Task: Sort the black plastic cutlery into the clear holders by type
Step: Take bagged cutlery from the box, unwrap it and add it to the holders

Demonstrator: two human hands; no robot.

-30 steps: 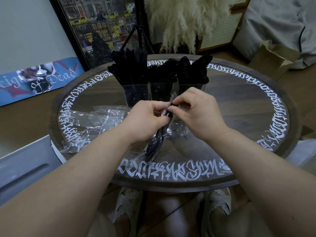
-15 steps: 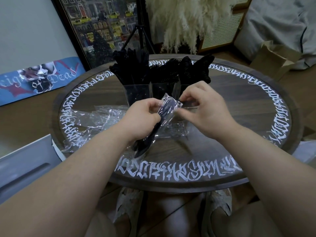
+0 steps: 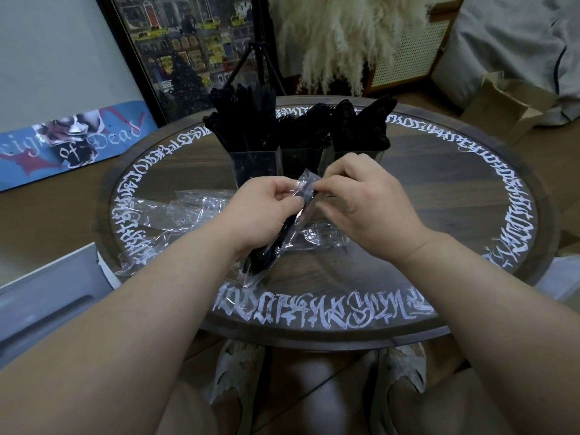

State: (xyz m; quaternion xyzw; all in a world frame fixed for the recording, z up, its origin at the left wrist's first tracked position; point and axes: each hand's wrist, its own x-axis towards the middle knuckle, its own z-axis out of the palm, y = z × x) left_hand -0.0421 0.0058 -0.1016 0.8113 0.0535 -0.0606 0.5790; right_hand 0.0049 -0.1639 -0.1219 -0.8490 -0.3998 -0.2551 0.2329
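Black plastic cutlery (image 3: pixel 276 243) sealed in clear crinkly wrapper (image 3: pixel 306 189), held over table w/ left hand (image 3: pixel 266 211) & right hand (image 3: pixel 367 199) pinching its top – unwrapping step; next needs tearing open, then sorting into clear holders (image 3: pixel 254 166).

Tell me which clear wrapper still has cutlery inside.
The wrapper pinched between the left hand and right hand; black cutlery shows inside, while the wrappers lying left look empty.
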